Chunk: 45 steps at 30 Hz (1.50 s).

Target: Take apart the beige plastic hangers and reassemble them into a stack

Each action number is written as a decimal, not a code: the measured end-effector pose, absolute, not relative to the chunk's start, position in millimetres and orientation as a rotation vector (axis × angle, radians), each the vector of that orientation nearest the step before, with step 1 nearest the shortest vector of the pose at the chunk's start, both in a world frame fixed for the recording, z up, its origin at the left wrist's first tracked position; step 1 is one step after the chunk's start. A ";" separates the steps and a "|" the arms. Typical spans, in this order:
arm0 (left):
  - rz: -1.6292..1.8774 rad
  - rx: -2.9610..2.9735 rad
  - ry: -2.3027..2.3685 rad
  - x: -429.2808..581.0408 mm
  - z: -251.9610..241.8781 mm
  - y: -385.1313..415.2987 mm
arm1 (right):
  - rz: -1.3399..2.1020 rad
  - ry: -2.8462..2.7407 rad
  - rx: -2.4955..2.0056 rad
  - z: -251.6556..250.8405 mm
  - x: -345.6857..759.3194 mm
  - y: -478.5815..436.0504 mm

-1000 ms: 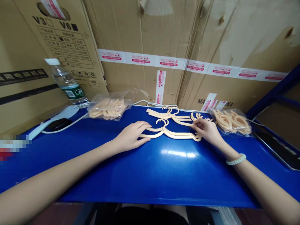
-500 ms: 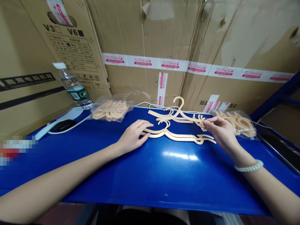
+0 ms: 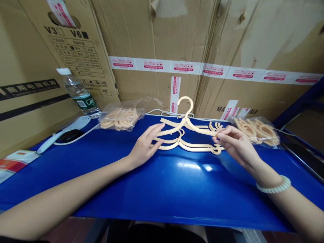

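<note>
1. Clock directions here take the middle of the held hanger as the centre, with 12 pointing away from the person. The bare part of the blue table (image 3: pixel 162 192) lies nearest, at 6 o'clock.
2. At 4 o'clock, the right hand (image 3: pixel 238 145) pinches the tip of one hanger arm between thumb and fingertips. At 8 o'clock, the left hand (image 3: pixel 144 145) has fingers above and thumb below the opposite end; I cannot tell how firmly they close.
3. Two lying hangers (image 3: pixel 178 143) rest one beside the other at 6 o'clock, partly under the left fingers.
4. The held hanger (image 3: pixel 186 120) is between both hands, apparently raised above the table. It looks light, stiff and smooth, probably plastic, so it should not sag. The narrow neck is likely its weakest point; both arm ends, or the neck itself, seem good places to hold.
5. It is pale peach, with slim, gently drooping arms and a round hook opening towards 9.
6. Small curved pieces (image 3: pixel 215 126) fan out at 3 o'clock, just beyond the right fingertips.
7. Further out, clear bags of similar pieces sit at 9 (image 3: pixel 118 118) and 3 (image 3: pixel 258 131); a bottle (image 3: pixel 84 101) leans at 10.
8. Taped cardboard (image 3: pixel 141 87) backs everything at 12.
</note>
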<state>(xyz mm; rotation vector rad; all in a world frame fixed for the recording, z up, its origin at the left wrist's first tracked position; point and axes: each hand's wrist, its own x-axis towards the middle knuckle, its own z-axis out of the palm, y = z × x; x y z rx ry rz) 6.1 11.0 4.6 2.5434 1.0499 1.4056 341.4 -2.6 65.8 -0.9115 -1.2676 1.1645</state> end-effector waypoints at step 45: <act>1.054 2.608 1.095 3.6 -0.8 1.5 | -0.283 -2.546 -1.607 51.3 425.2 45.7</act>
